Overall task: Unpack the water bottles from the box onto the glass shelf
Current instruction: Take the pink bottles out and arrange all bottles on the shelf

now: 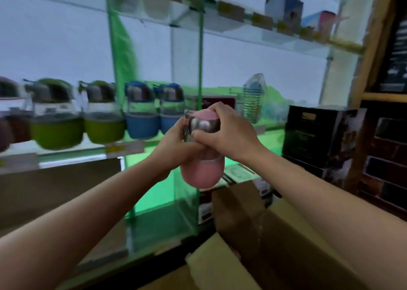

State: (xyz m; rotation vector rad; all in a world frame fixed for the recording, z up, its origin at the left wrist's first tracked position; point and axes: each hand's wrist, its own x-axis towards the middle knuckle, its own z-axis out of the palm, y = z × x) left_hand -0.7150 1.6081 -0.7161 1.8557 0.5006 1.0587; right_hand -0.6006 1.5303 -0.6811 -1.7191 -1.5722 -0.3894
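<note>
A pink water bottle [201, 173] with a silver and pink lid hangs in the air in front of the glass shelf [66, 155]. My left hand [176, 145] grips its middle from the left. My right hand [229, 133] is curled over the lid and neck from the right. On the shelf stand two blue bottles [143, 113], two green ones [57, 115] and a dark red one at the far left edge. The open cardboard box [264, 241] is at the lower right, its inside mostly hidden.
A green glass divider [200, 69] stands upright behind the bottle. A clear ribbed bottle [253, 100] and black boxes [317, 135] occupy the shelf's right side. An upper glass shelf [253, 32] carries boxed goods. Dark wooden shelving fills the far right.
</note>
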